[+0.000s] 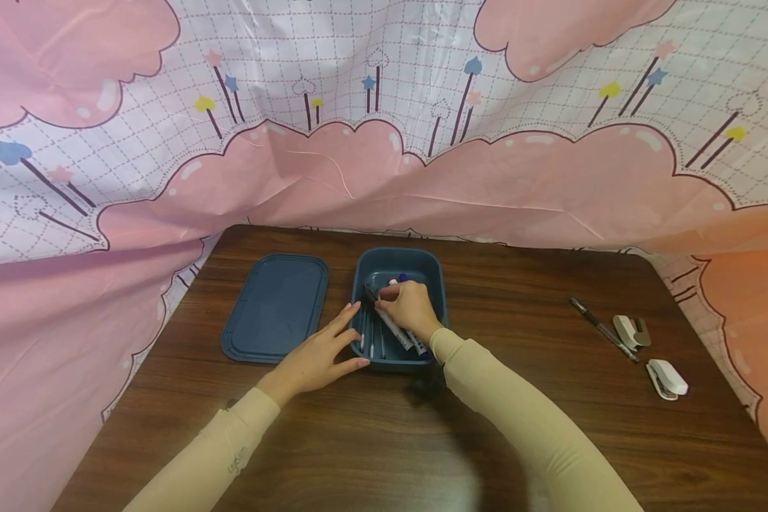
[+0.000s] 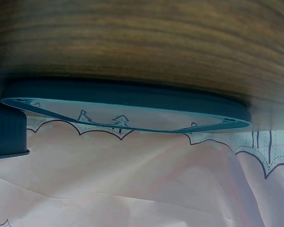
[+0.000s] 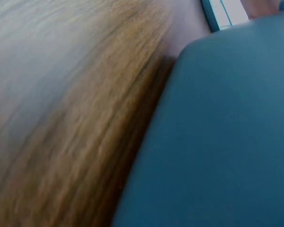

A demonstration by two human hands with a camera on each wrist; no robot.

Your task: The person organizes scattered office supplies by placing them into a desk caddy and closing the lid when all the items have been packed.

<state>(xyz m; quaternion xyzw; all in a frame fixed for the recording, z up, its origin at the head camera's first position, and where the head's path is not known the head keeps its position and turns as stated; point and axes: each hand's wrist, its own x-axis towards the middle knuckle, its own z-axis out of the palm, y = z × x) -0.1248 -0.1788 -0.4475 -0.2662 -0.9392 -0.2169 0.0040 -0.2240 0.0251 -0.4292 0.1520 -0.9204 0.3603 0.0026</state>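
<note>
My right hand (image 1: 411, 307) reaches down into a blue-grey open box (image 1: 399, 257), its thumb and index finger pinching a white marker (image 1: 393, 328) with a black cap. Beside that lie another white marker (image 1: 417, 344) and several thin pens (image 1: 372, 338) along the left wall. Red and blue ends show past the fingers. At the box's left rim, my left hand (image 1: 316, 358) has its fingers spread, with fingertips touching or just over the edge. The right wrist view is mostly the box's outer wall (image 3: 217, 127); the fingers there are hidden.
Left of the box lies its flat blue-grey lid (image 1: 278, 306), also seen edge-on in the left wrist view. On the right side of the wooden table (image 1: 358, 441) are a pen (image 1: 604, 329), a grey-white stapler-like item (image 1: 630, 332) and a small white stapler (image 1: 665, 378).
</note>
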